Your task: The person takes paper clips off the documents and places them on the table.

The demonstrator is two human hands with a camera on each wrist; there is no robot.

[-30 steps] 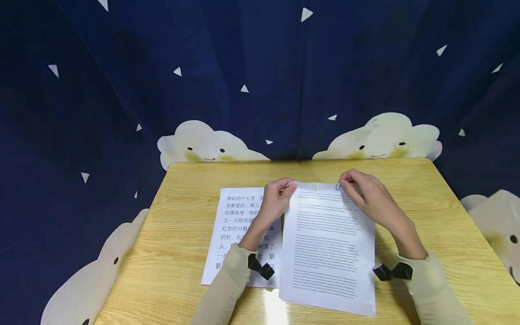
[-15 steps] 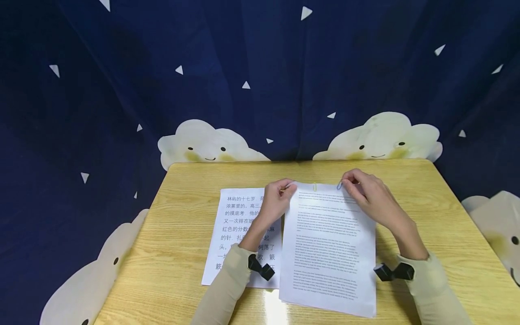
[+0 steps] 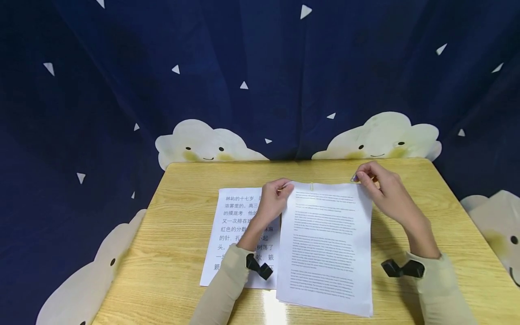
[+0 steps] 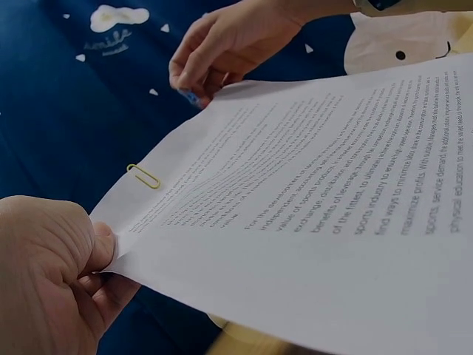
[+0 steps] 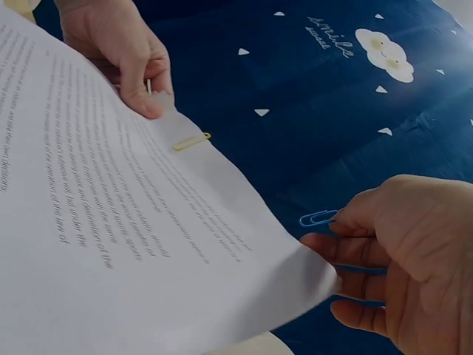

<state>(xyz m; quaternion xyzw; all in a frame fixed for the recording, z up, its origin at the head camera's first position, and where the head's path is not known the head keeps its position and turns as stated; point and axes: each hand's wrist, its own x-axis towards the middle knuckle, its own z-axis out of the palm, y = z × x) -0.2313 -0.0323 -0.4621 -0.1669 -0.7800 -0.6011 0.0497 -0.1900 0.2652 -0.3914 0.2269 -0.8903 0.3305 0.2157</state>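
My left hand (image 3: pixel 276 196) pinches the top left corner of a stack of printed sheets (image 3: pixel 325 253), which is held up with its top edge raised. A yellow paper clip (image 4: pixel 144 176) sits on the top edge near the middle. At the right corner, my right hand (image 5: pixel 414 259) pinches a blue paper clip (image 5: pixel 318 218) between thumb and forefinger. That clip is off the paper, just beyond the edge. The other right fingers are at the sheet's corner, close under it. In the right wrist view, a small pale sliver shows between the left fingers.
A second stack of paper (image 3: pixel 213 253), printed in large Chinese characters, lies on the wooden table (image 3: pixel 162 262) to the left, partly under the left forearm. Behind the table's far edge hangs a dark blue curtain (image 3: pixel 243 54) with clouds and white triangles.
My right hand has moved right and slightly up, away from the sheets' top edge, and the blue paper clip has come off with it. The left hand keeps its hold.
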